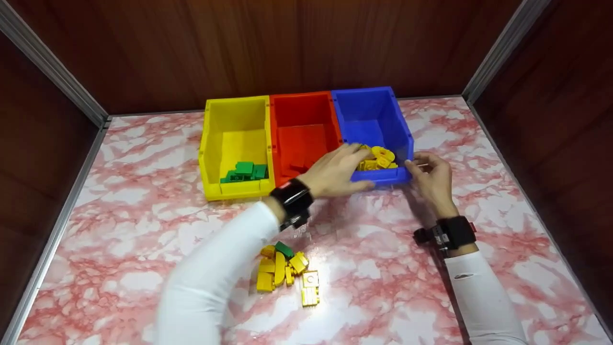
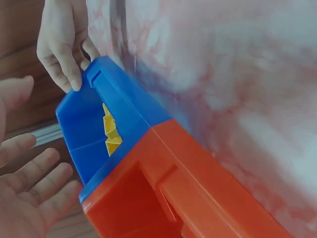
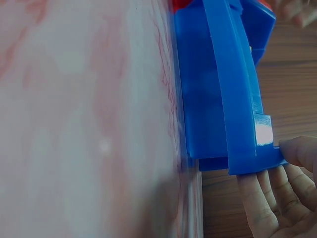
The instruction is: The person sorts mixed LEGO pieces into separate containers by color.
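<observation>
My left hand (image 1: 335, 172) is over the front of the red bin (image 1: 301, 110) and the blue bin (image 1: 390, 178), fingers spread and fairly straight, thumb held well apart, nothing in hold. Can't tell from the head view if a fingertip touches anything.

My right hand (image 1: 433, 179) is at the front right corner of the blue bin: fingers curled to the outside of the wall, thumb near the top edge, pinching that corner.

Blue bin: on the tabletop (image 1: 143, 215), right end of a row of three, side against the red bin. Yellow pieces (image 1: 370, 165) heaped inside at its front, a rounded one on top; my left hand covers some.

Red bin: middle, red pieces (image 1: 298, 163) near the front, partly behind my left hand. Yellow bin (image 1: 238, 112): left end, touching the red one, green pieces (image 1: 244, 168) in its front part.

Nearer me on the tabletop, well apart from the bins: a loose pile (image 1: 266, 281), mostly yellow blocks, some curved, plus one green block (image 1: 284, 249) at its far edge. Two yellow blocks (image 1: 310, 296) sit at its right side, end to end.

Black wrist devices, left (image 1: 291, 195) and right, over white sleeves (image 1: 230, 263); right one has a small slit. Dark wood panels (image 1: 239, 48) around.
</observation>
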Tool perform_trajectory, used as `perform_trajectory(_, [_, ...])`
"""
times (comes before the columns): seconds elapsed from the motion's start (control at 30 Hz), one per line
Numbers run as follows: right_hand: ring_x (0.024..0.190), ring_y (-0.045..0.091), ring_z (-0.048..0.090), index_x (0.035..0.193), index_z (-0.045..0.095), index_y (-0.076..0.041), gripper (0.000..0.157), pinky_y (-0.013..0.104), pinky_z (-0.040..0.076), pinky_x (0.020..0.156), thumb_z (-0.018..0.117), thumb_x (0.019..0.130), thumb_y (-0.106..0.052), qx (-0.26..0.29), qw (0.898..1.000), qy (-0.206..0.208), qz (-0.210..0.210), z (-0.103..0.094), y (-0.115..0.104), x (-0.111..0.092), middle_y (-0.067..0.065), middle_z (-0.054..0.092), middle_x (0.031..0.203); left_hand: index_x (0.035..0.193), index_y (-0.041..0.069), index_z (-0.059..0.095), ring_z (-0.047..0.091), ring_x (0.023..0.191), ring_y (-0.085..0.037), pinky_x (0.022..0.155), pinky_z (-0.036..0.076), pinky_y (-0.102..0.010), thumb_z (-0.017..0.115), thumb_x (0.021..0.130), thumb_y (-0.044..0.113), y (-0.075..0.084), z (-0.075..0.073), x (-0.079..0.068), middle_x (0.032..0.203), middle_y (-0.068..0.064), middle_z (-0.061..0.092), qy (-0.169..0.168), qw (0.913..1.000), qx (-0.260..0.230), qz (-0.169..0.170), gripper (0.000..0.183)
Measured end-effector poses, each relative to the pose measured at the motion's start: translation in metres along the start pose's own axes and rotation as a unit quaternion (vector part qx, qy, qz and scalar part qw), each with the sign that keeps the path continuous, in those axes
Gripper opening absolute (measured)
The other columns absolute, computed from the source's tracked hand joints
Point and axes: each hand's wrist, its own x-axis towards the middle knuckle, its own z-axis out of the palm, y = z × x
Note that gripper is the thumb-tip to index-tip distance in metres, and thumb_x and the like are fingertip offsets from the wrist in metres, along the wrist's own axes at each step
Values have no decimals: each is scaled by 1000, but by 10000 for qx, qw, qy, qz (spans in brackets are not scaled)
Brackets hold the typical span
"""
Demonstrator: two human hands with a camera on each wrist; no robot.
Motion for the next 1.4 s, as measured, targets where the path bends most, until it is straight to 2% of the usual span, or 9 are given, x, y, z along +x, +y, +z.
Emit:
perform_trajectory(0.17, [73, 5, 60, 116, 77, 1, 26, 14, 50, 69, 78, 96, -14, -66, 9997, 90, -221, 0, 1, 1, -18, 64, 80, 159, 18, 43, 28, 161, -41, 130, 28, -61, 68, 99, 54, 0, -3, -46, 173, -19, 27, -728, 9971, -182, -99, 75])
perform_trajectory(0.27, [75, 6, 60, 116, 77, 1, 25, 15, 50, 71, 77, 96, -15, -137, 9995, 100, -254, 0, 0, 1, -17, 64, 82, 156, 20, 48, 42, 153, -36, 124, 41, -56, 71, 98, 50, 0, 1, -72, 168, -17, 38, -1105, 9935, -225, -137, 69])
perform_trajectory(0.33, [77, 7, 61, 116, 76, 1, 26, 16, 50, 72, 77, 97, -16, -168, 9995, 98, -259, 0, -1, 0, -16, 64, 84, 151, 19, 53, 56, 138, -29, 113, 53, -49, 72, 98, 47, 0, 6, -88, 158, -14, 50, -1304, 9913, -162, -95, 63])
perform_trajectory(0.4, [78, 8, 61, 116, 76, 1, 26, 16, 51, 73, 76, 97, -17, -200, 9995, 86, -241, -1, -2, -1, -16, 65, 85, 144, 17, 59, 62, 120, -24, 101, 59, -42, 73, 97, 44, -1, 12, -101, 144, -11, 60, -1467, 9892, 13, -13, 57])
perform_trajectory(0.53, [79, 8, 61, 117, 76, 1, 27, 17, 51, 73, 76, 97, -18, -164, 9997, 55, -177, -1, -2, -1, -16, 65, 86, 127, 14, 70, 61, 99, -21, 86, 57, -34, 78, 93, 40, -4, 22, -117, 114, -7, 68, -1667, 9851, 358, 208, 43])
perform_trajectory(0.73, [80, 8, 61, 119, 76, 0, 28, 17, 51, 72, 76, 98, -19, -106, 9999, 11, 42, -2, -2, -1, -13, 65, 88, 93, 12, 76, 57, 83, -14, 73, 47, -24, 85, 84, 30, -8, 36, -122, 88, -1, 71, -1772, 9819, 423, 516, 22])
perform_trajectory(0.87, [83, 9, 60, 120, 75, -1, 28, 17, 51, 73, 76, 98, -19, -55, 9998, -31, 194, -2, -1, -1, -11, 65, 91, 78, 15, 73, 53, 73, -9, 65, 43, -18, 84, 82, 20, -12, 46, -118, 77, 4, 68, -2029, 9776, 288, 486, 12])
perform_trajectory(1.07, [81, 8, 61, 119, 75, 1, 28, 16, 51, 73, 75, 98, -17, -128, 9999, -43, -43, -1, -2, -2, -12, 65, 88, 76, 17, 76, 52, 66, -6, 58, 42, -16, 83, 83, 11, -12, 51, -114, 72, 8, 67, -2318, 9720, -44, 373, 12])
perform_trajectory(1.4, [82, 9, 61, 120, 75, 0, 28, 17, 52, 73, 75, 99, -19, -66, 9999, -63, 60, -1, -2, -2, -10, 64, 89, 77, 15, 78, 54, 64, -5, 57, 42, -15, 82, 84, 12, -9, 49, -109, 74, 4, 74, -2083, 9766, 32, 543, 9])
